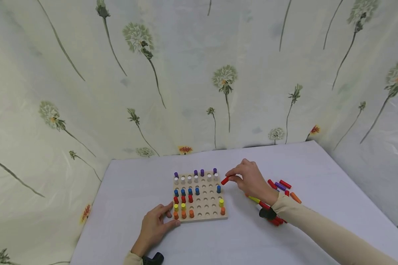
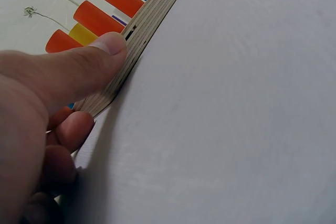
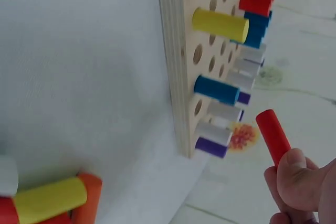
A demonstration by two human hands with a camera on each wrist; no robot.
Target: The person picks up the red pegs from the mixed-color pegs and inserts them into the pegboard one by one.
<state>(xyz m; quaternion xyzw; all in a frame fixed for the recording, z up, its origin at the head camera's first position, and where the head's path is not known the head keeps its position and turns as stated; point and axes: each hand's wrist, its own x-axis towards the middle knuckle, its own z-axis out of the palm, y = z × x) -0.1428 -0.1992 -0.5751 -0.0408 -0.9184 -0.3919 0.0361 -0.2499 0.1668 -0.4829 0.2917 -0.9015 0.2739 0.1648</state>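
A wooden pegboard (image 1: 203, 219) lies on the table, with rows of orange, yellow, red, blue, white and purple pegs standing in some of its holes. My left hand (image 1: 155, 225) holds the board's near left corner, its thumb on the front edge (image 2: 152, 20) and the other fingers round the left side. Between thumb and fingers of my right hand (image 1: 250, 179) is a red peg (image 3: 273, 136), tilted and in the air just off the board's right side. In the right wrist view, a blue peg (image 3: 217, 89) and a yellow peg (image 3: 220, 25) stand near that side.
Loose pegs lie on the white-covered table (image 1: 132, 184) to the right, partly under my right forearm. Among them are an orange peg (image 1: 295, 197), a red peg (image 1: 285, 184) and a purple peg (image 1: 280, 186). A flower-patterned curtain (image 1: 185, 73) hangs behind the table.
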